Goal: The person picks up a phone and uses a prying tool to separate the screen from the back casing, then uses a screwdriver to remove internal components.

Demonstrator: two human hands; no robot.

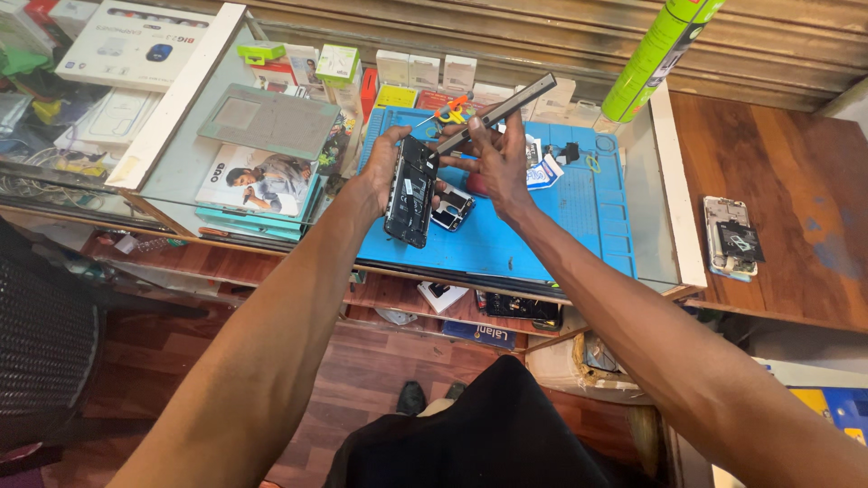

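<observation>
Opened phone (pixel 411 192) in left hand (pixel 380 167), seemingly upright

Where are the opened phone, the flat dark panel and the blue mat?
opened phone (pixel 411 192), head view, middle of its exposed inside.
flat dark panel (pixel 506 108), head view, mid-length of its edge.
blue mat (pixel 579 226), head view, bare right part.

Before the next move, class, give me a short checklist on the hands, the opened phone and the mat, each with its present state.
1. Left hand grips opened phone: ok.
2. Right hand holds the flat panel: ok.
3. Phone is over the blue mat: ok.
4. Panel fully free of phone: cannot tell.
5. Second phone lies apart on the wooden counter: ok.
</observation>
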